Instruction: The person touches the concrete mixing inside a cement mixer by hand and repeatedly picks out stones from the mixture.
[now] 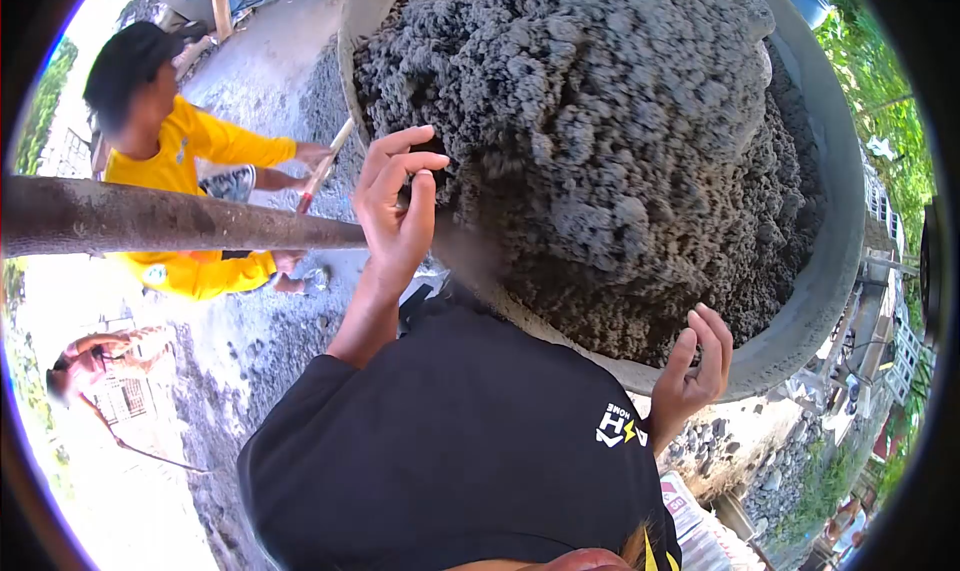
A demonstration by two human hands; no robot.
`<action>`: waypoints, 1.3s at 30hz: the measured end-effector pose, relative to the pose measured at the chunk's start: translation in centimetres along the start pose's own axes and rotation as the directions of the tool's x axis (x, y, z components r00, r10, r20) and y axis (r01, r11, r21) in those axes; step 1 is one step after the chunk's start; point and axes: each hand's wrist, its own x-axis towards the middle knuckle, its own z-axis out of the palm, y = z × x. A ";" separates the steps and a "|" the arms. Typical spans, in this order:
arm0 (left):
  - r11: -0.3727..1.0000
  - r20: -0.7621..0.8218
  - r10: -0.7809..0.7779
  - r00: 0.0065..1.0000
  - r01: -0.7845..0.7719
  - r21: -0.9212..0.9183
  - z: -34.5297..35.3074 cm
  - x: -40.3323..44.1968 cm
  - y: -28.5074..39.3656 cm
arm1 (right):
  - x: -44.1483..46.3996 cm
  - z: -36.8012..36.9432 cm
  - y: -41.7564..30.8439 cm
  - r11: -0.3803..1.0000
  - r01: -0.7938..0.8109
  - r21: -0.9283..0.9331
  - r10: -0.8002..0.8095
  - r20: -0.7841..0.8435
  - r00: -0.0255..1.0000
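Note:
A big round drum (845, 281) with a grey-coated rim is heaped with wet, lumpy concrete (600, 161). Part of the concrete is smeared by motion. My left hand (395, 196) is raised at the drum's near left rim, its fingers bent and apart, nothing visible in them. A thick brown pole (180, 216) runs in from the left and passes behind my left wrist; whether they touch I cannot tell. At the near right rim, my right hand (695, 361) is held with thumb and fingers apart and nothing visible between them.
Left of the drum, a person in a yellow shirt (195, 146) holds a long-handled tool (325, 166). Farther off, another person (100, 366) holds a long thin stick. Printed bags (700, 531) lie at the lower right. Rubble (775, 481) and stacked blocks (905, 361) are beyond the right rim.

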 end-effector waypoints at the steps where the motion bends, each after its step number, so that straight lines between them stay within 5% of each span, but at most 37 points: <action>1: 0.999 0.020 -0.037 0.999 0.037 -0.021 -0.2 -0.7 0.0 | -0.2 0.3 -0.1 1.000 -0.001 -0.003 0.001 0.013 1.000; 9: 0.993 0.155 -0.020 0.988 0.037 -0.109 0.0 -5.9 -1.1 | -3.8 3.5 0.6 0.988 0.155 -0.002 -0.151 0.201 0.968; 12: 0.989 0.283 -0.002 0.959 0.044 -0.144 -0.3 -6.8 -1.6 | -4.7 3.5 2.1 0.933 0.207 -0.295 -0.163 0.167 0.972; 19: 0.997 0.457 -0.016 0.889 0.051 -0.064 0.5 -5.4 -2.1 | -4.2 1.0 3.6 0.927 0.148 -0.345 -0.099 0.155 0.983; 21: 0.996 0.487 -0.035 0.873 0.069 -0.052 0.8 -5.1 -2.9 | -4.7 1.8 3.4 0.813 0.188 -0.550 -0.122 0.155 0.980; 23: 0.996 0.440 -0.022 0.898 0.060 -0.072 1.6 -5.3 -3.8 | -5.2 3.4 3.2 0.789 0.273 -0.550 -0.231 0.147 0.962; 25: 0.993 0.434 0.001 0.901 0.049 -0.104 2.1 -5.2 -4.6 | -6.2 4.5 1.6 0.778 0.260 -0.572 -0.098 0.298 0.949; 31: 0.994 0.480 -0.051 0.876 0.093 -0.064 3.7 -6.4 -5.2 | -4.5 4.0 5.2 0.698 0.102 -0.709 0.172 0.305 0.937; 37: 0.998 0.496 -0.010 0.868 0.043 -0.056 4.5 -6.5 -6.1 | -1.6 4.6 4.7 0.752 0.298 -0.588 0.059 0.510 0.858; 39: 0.996 0.502 -0.050 0.863 0.083 -0.045 5.1 -6.4 -5.9 | -0.3 5.5 5.4 0.833 0.422 -0.358 -0.092 0.663 0.743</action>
